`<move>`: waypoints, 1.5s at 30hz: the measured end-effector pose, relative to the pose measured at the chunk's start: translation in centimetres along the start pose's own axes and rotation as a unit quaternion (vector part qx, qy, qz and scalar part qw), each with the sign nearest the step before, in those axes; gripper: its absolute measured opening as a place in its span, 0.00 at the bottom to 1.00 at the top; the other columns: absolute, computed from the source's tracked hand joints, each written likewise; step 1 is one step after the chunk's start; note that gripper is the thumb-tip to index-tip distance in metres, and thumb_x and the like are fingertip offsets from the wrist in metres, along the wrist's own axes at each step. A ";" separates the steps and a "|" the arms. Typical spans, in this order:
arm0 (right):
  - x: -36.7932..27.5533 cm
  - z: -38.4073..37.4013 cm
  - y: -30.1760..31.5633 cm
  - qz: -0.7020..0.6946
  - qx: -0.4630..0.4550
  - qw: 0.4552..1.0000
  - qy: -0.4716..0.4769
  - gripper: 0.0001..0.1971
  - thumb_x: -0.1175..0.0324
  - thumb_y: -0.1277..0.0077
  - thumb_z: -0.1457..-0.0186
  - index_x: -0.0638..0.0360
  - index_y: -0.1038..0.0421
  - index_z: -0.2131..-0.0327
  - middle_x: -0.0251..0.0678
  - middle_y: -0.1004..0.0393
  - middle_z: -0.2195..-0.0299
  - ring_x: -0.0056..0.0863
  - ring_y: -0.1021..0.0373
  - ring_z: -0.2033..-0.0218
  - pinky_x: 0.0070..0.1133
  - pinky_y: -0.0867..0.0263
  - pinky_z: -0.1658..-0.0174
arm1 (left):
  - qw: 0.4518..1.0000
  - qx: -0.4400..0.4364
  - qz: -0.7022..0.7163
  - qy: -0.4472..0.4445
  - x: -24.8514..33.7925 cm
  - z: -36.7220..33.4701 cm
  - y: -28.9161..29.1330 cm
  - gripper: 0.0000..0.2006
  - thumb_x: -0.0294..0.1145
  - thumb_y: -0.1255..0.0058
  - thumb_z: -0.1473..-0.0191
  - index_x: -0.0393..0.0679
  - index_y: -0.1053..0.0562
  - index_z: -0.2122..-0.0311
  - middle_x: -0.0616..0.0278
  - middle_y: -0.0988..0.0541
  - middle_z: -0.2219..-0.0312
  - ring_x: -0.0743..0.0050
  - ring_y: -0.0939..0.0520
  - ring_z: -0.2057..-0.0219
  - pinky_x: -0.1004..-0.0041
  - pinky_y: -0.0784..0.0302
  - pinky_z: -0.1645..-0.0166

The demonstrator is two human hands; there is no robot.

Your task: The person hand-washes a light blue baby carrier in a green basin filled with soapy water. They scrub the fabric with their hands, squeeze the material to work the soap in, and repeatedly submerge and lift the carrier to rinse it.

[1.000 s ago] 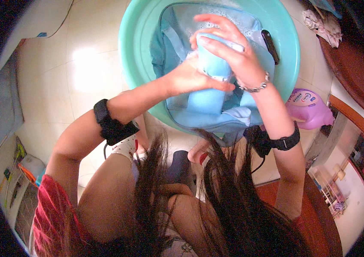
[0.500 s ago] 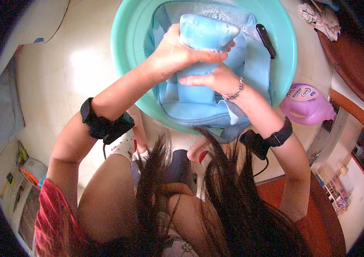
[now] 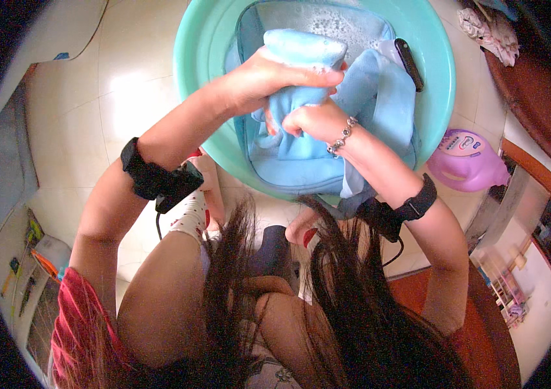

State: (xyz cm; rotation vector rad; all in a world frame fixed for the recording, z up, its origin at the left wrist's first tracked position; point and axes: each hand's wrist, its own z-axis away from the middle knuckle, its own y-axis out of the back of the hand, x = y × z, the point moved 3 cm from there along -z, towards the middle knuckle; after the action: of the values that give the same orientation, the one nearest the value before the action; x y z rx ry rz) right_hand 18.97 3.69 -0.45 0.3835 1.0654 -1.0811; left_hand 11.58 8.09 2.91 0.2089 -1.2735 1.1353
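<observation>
Both hands dropped lower; left hand (image 3: pixel 269 78), right hand (image 3: pixel 308 120) fingers clench one blue cloth (image 3: pixel 301 55).

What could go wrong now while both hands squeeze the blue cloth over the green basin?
1. The light blue wet cloth, bunched between left hand and right hand, may drip soapy water past the round turquoise plastic basin onto the tiled floor.
2. Long dark hair hangs near the basin's rim and may get wet.
</observation>
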 end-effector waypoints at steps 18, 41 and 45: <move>-3.7 8.2 12.3 0.581 0.441 0.679 0.089 0.22 0.54 0.48 0.61 0.63 0.35 0.67 0.42 0.32 0.71 0.34 0.35 0.69 0.24 0.39 0.63 | 0.923 -0.273 -0.273 0.001 3.7 -0.6 2.8 0.46 0.48 0.40 0.72 0.43 0.50 0.47 0.61 0.42 0.52 0.71 0.41 0.51 0.73 0.47 0.48; -0.1 4.1 15.4 0.301 0.261 0.917 0.026 0.26 0.54 0.49 0.59 0.67 0.39 0.64 0.45 0.32 0.69 0.31 0.35 0.64 0.21 0.43 0.58 | 0.574 0.025 -0.805 -0.146 3.1 -1.2 3.1 0.23 0.22 0.68 0.58 0.53 0.39 0.53 0.53 0.32 0.60 0.56 0.27 0.64 0.68 0.29 0.62; -1.4 3.5 13.4 0.468 0.327 0.815 0.104 0.43 0.63 0.42 0.68 0.65 0.57 0.50 0.50 0.47 0.53 0.37 0.46 0.52 0.24 0.49 0.50 | 0.522 0.014 -0.847 -0.100 2.4 -1.6 4.5 0.20 0.25 0.68 0.54 0.51 0.40 0.53 0.50 0.36 0.56 0.54 0.30 0.60 0.68 0.31 0.60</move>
State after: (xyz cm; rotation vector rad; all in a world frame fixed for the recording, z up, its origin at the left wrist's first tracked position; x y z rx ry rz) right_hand 32.13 8.13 -0.53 1.4432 0.5003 -0.4549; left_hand 8.92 12.68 2.29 1.2941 -0.6065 -0.6505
